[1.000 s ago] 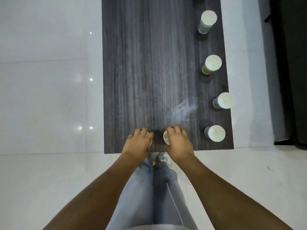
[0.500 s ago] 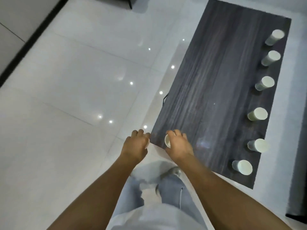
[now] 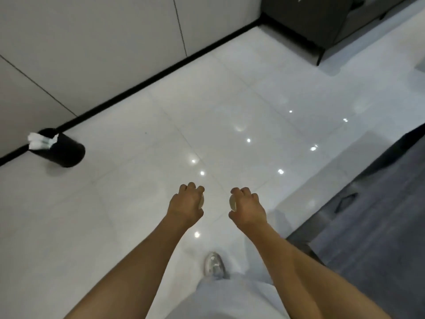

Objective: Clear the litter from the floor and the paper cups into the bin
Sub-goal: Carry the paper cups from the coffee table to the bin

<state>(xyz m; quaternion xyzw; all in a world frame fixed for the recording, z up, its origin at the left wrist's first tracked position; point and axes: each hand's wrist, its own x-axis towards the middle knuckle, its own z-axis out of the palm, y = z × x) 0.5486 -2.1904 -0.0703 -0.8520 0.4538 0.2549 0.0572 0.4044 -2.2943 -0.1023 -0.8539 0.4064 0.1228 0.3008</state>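
Glossy white tile floor [image 3: 138, 203], one black bin [image 3: 62, 149] by the wall, two paper cups, left grip [image 3: 186, 207] grasping one cup [image 3: 201, 201], right grip [image 3: 247, 209] grasping the other cup [image 3: 233, 203], cup axes hidden by fingers.

No legible text, label, brand or number appears on any surface (floor, wall, furniture alike).

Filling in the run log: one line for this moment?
left hand: holds white paper cup | right hand: holds second paper cup | black cylindrical bin: ahead-left by wall, white litter at rim
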